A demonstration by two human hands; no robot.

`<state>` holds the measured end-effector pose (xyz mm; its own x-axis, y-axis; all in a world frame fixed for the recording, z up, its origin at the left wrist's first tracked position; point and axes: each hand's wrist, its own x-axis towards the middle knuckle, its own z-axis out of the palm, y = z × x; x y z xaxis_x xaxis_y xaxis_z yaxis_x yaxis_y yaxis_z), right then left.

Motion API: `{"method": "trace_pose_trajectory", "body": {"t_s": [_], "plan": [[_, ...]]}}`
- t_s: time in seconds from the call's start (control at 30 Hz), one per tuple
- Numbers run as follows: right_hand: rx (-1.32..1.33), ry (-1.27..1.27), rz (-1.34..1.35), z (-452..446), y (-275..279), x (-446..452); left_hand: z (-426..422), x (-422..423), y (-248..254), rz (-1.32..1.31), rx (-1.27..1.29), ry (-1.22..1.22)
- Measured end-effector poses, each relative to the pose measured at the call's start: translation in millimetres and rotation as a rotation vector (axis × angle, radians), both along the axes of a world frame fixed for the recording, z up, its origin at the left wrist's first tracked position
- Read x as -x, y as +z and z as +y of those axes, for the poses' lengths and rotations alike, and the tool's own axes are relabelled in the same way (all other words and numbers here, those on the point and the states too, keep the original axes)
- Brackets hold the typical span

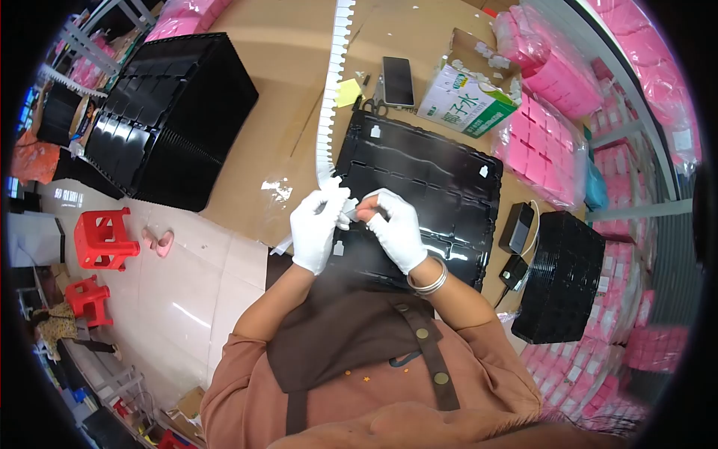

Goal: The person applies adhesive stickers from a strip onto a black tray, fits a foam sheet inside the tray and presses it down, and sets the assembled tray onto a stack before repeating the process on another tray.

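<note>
1. Head view, with a clock face centred on the hands and 12 straight ahead: a white strip [329,97], notched into tabs along one edge, runs from about 12 o'clock down to the white-gloved left hand [318,227], whose grip pinches its near end.
2. At 3 o'clock, the gloved right hand [393,227] has thumb and forefinger pressed together; this grip seems to pinch a small pale label [350,212], though the overlapping hands make that hard to confirm.
3. Likely handling: the strip is feather-light, limp and quick to curl, best held close to its end; the label is thin and tacky, so an edge hold suits it.
4. Glossy black tray [426,176], moulded and ridged, lies between 12 and 5 o'clock on the matt brown tabletop [292,45], bearing white labels [484,170]. Probably light, springy and slippery; its rim offers the surest hold.
5. Further out: a printed carton [465,99], torn-topped, towards 1; film-wrapped pink bundles [542,142] at 2; an angular black stack [172,112] at 10.
</note>
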<state>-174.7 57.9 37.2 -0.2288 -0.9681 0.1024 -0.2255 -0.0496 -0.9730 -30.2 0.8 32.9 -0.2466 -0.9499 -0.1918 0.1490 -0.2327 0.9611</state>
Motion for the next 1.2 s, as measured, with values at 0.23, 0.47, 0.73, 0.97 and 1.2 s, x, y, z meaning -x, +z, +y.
{"method": "trace_pose_trajectory", "body": {"t_s": [0.23, 0.47, 0.73, 0.97, 1.2], "plan": [[0.311, -0.126, 0.179, 6.4, -5.6, -12.9, 0.5, -5.3, -4.8, 0.138, -0.214, -0.106], [0.045, -0.322, 0.428, 86.4, 29.3, 82.2, -6.4, -16.7, -35.1, -0.057, -0.066, 0.017], [-0.508, -0.366, 0.991, 173.5, -31.7, 105.2, 19.0, -11.3, -52.8, -0.145, -0.036, 0.042], [-0.523, -0.332, 0.937, 170.3, -35.5, 113.0, 19.8, -10.3, -54.8, -0.175, -0.014, 0.048], [-0.339, -0.266, 0.271, 182.1, -20.6, 149.9, 19.2, -13.6, -61.7, -0.158, -0.013, 0.028]]}}
